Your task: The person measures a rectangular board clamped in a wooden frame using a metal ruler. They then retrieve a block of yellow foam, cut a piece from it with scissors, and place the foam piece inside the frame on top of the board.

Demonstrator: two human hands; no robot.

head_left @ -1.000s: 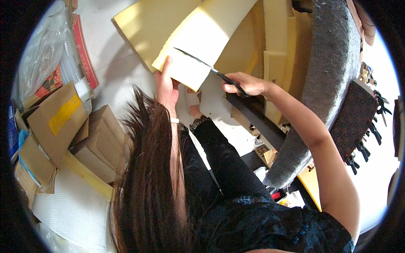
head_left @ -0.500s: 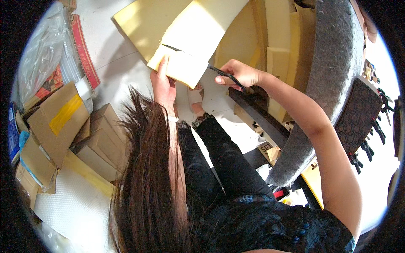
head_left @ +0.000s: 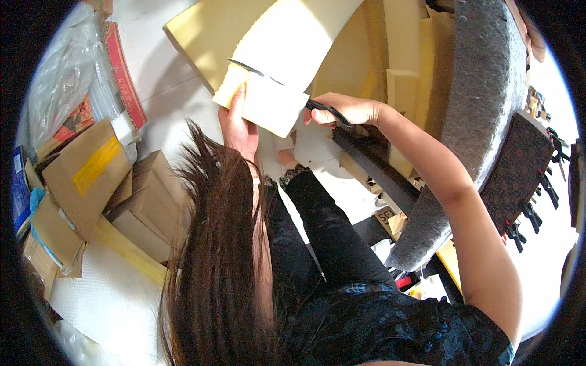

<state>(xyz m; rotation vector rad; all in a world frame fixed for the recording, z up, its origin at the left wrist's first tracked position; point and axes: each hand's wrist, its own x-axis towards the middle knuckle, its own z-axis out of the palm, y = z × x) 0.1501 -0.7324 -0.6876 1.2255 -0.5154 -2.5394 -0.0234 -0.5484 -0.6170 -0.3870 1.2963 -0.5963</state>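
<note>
A long pale-yellow foam sheet (head_left: 293, 46) stretches from the top of the view toward me. My left hand (head_left: 240, 129) pinches its near end, thumb on top and fingers underneath. In my right hand (head_left: 354, 108) is a pair of scissors (head_left: 330, 111) with black handles, at the sheet's right edge. A dark blade shows across the foam's upper face, its tip reaching the left edge. The other blade is hidden, and I cannot tell how far the foam is cut.
A larger yellow foam piece (head_left: 195, 36) lies beyond the sheet. Thick grey felt-like padding (head_left: 485, 91) curves along the right, beside a dark patterned panel (head_left: 516, 165) with black clamps (head_left: 549, 190). Cardboard boxes (head_left: 149, 201), clear plastic (head_left: 67, 79) and bubble wrap (head_left: 101, 305) crowd the left.
My right hand has shifted slightly left, bringing the scissors further across the foam; the blade now shows more above it. The sheet's near end has tilted and moved slightly down.
</note>
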